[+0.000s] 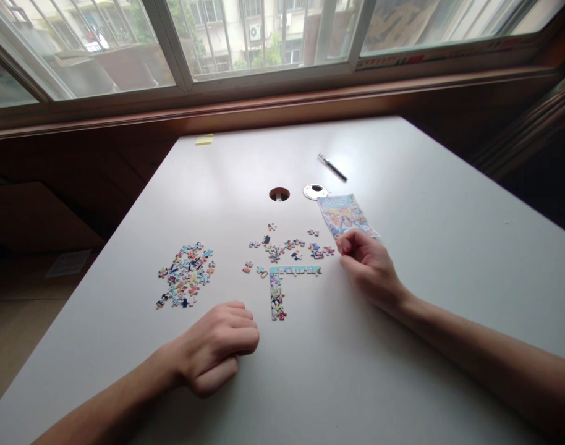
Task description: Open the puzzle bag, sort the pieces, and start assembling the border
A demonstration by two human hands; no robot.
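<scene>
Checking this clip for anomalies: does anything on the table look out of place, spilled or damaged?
One oddity: the round cover lies loose beside the open cable hole in the white table. The puzzle pieces are scattered but not spilled; nothing looks damaged.

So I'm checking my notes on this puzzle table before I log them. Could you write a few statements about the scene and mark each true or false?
1. The left hand rests curled on the table. True.
2. The right hand holds the pen. False: the pen lies apart, farther up the table.
3. A joined corner of puzzle lies between the hands. True.
4. The loose pile of pieces sits right of the picture card. False: it sits far to its left.
5. The table's round hole is covered. False: its cap lies beside it.
</scene>
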